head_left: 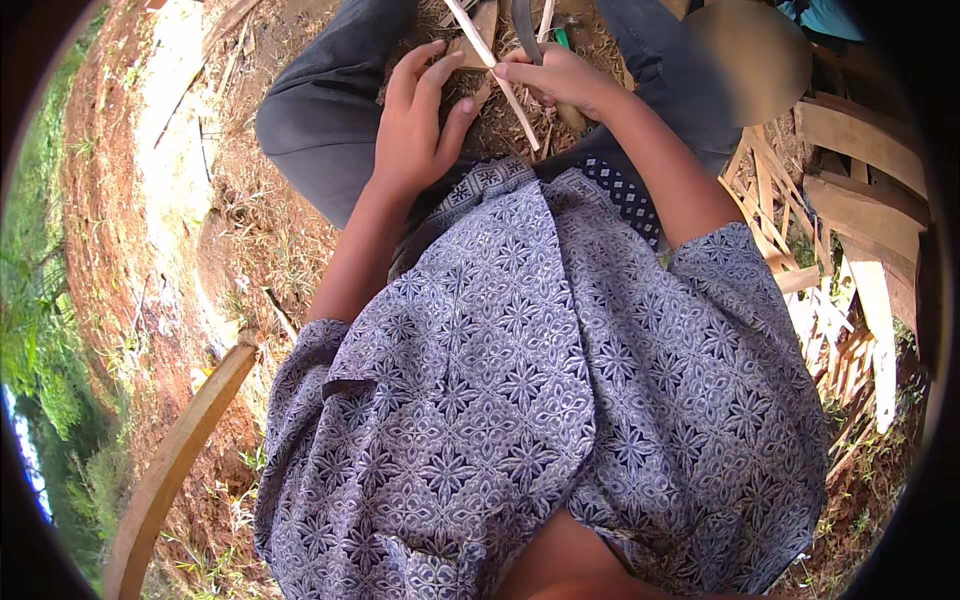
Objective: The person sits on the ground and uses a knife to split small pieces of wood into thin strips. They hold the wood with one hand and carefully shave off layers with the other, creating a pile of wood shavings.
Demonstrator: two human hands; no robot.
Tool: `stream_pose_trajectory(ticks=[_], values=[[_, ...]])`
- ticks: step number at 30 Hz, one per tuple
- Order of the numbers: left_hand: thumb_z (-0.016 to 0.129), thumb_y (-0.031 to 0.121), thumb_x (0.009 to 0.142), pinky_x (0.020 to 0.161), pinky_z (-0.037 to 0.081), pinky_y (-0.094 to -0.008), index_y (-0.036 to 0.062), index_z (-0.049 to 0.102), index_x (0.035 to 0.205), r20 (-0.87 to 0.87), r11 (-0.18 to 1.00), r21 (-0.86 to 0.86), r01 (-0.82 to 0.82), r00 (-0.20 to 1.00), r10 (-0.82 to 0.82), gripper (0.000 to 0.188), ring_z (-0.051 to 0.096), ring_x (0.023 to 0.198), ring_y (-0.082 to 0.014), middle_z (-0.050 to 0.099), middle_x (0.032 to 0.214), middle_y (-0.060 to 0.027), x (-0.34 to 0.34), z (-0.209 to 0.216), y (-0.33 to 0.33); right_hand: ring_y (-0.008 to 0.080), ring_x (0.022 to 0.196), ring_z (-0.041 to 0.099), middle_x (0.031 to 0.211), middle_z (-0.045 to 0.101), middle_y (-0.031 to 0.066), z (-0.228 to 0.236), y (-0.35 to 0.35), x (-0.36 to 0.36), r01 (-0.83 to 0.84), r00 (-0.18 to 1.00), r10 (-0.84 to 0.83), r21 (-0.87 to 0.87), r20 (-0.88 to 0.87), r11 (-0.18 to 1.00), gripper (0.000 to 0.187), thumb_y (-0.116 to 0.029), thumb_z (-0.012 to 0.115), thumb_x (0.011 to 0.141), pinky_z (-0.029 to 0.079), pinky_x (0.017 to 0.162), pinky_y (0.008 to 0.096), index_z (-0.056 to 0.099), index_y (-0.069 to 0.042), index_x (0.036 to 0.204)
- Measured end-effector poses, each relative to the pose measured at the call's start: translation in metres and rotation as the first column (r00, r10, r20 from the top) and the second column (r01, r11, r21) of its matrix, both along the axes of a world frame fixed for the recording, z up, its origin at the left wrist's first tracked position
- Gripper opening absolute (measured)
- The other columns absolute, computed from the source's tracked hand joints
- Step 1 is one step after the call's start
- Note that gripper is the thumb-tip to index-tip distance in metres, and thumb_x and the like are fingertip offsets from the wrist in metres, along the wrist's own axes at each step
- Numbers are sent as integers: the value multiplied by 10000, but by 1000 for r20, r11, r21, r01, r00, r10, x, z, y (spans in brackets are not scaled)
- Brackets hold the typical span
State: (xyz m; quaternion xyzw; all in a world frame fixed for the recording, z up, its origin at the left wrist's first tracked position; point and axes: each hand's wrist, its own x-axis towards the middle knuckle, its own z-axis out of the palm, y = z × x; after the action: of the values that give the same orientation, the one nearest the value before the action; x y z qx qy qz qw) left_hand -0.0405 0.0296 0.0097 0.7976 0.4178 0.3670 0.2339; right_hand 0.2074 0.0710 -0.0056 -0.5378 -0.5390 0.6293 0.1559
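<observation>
My right hand (565, 82) is closed around what looks like a large knife (524, 28). Its dark blade points away from me, and the handle end comes out below my palm. A thin pale wooden strip (470, 27) slants beneath that hand's thumb and fingertips, its near end close to my lap. To its left, my left hand (422, 115) is open, fingers spread, with the fingertips by a flat piece of wood (483, 28) on the ground. Whether they touch it I cannot tell.
My bent legs (325, 110) frame the work spot. Wood shavings (505, 120) and a small green object (562, 38) lie between them. Boards (865, 150) and split wooden strips (770, 200) are piled at right. A curved-looking timber (185, 450) stands at lower left.
</observation>
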Motion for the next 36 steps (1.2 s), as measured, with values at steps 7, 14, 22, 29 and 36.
stream_pose_trajectory(ticks=[7, 14, 22, 29, 36], values=[[681, 241, 965, 1117, 407, -515, 52, 542, 1433, -474, 962, 248, 111, 880, 20, 524, 444, 1381, -428, 485, 1524, -172, -34, 17, 46, 22, 530, 433, 682, 554, -64, 34, 7, 10, -340, 939, 336, -77, -69, 937, 389, -415, 666, 994, 340, 489, 218, 751, -81, 1173], [583, 305, 1040, 752, 519, -548, 79, 549, 1049, -529, 980, -196, 21, 839, -124, 228, 687, 841, -423, 716, 871, -165, -39, -8, 36, 78, 729, 489, 821, 569, -27, -14, 29, 53, -12, 929, -110, 324, 355, 946, 563, -613, 592, 998, 419, 669, 313, 736, -87, 1136], [547, 373, 1026, 739, 532, -601, 55, 554, 1034, -653, 884, -347, -315, 757, 14, 319, 690, 839, -486, 711, 843, -260, -27, -75, 25, 168, 552, 475, 723, 538, 41, -13, 21, 94, 647, 754, -651, 78, 83, 759, 526, -540, 496, 1043, 418, 516, 356, 596, -80, 1277], [543, 373, 982, 769, 565, -582, 44, 639, 1042, -669, 822, -409, -396, 743, 25, 348, 719, 854, -465, 731, 908, -271, 1, -95, 22, 121, 572, 537, 805, 609, 43, -62, -3, 28, 140, 933, -162, 92, 321, 986, 460, -282, 400, 1112, 444, 527, 330, 373, -153, 1553], [558, 351, 952, 759, 577, -541, 94, 770, 915, -559, 792, -448, -415, 821, 114, 335, 727, 823, -428, 746, 878, -214, 16, -80, 5, 258, 875, 714, 926, 715, 97, -119, -38, -24, 35, 960, -90, 203, 267, 979, 339, -343, 564, 1033, 538, 835, 437, 591, -174, 1326]])
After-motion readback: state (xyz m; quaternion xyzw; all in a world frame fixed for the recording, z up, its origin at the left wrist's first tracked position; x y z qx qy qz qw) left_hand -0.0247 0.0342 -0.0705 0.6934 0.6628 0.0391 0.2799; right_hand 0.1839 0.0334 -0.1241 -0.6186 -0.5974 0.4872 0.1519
